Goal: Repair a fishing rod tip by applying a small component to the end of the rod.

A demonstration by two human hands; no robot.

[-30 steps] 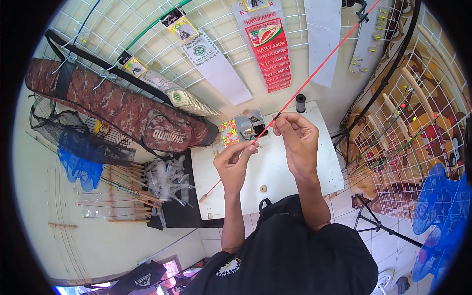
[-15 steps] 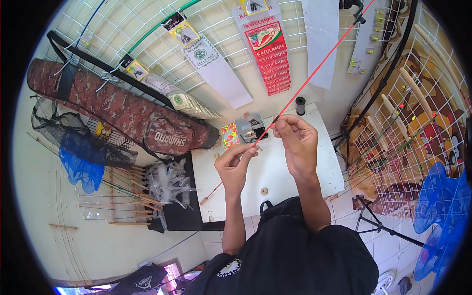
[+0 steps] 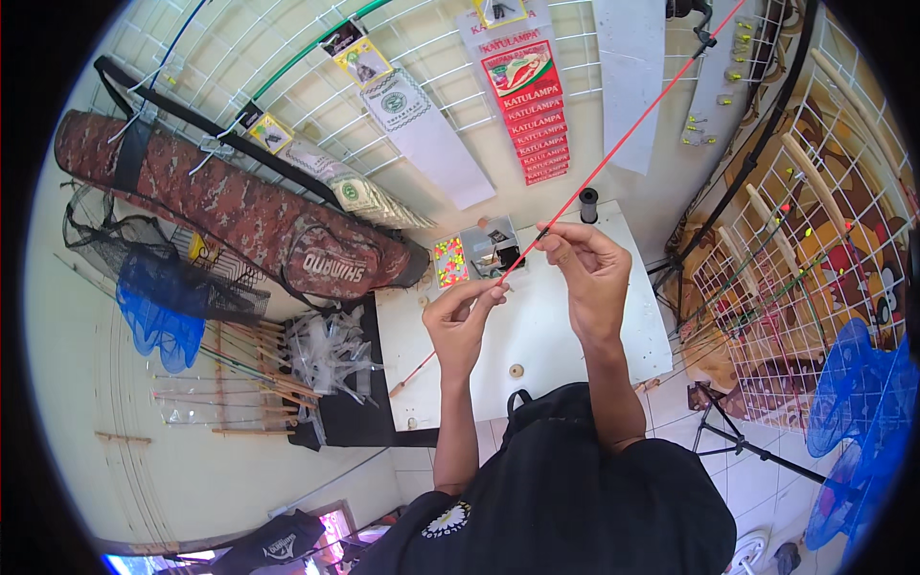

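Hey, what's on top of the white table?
The white table holds a batch of bright small pieces, a clear box and a dark cylinder. Your left hand and right hand cover parts of it; anything behind them can't be seen.

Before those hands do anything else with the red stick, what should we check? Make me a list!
1. Left hand on the rod: ok, thumb and finger pinch it.
2. Right hand near the dark band: ok, right beside it.
3. Right hand gripping firmly: cannot tell.
4. Rod's upper end in view: not ok, it runs out of the picture.
5. Wooden end touching the table: cannot tell.
6. Spool upright: ok, standing on the table.
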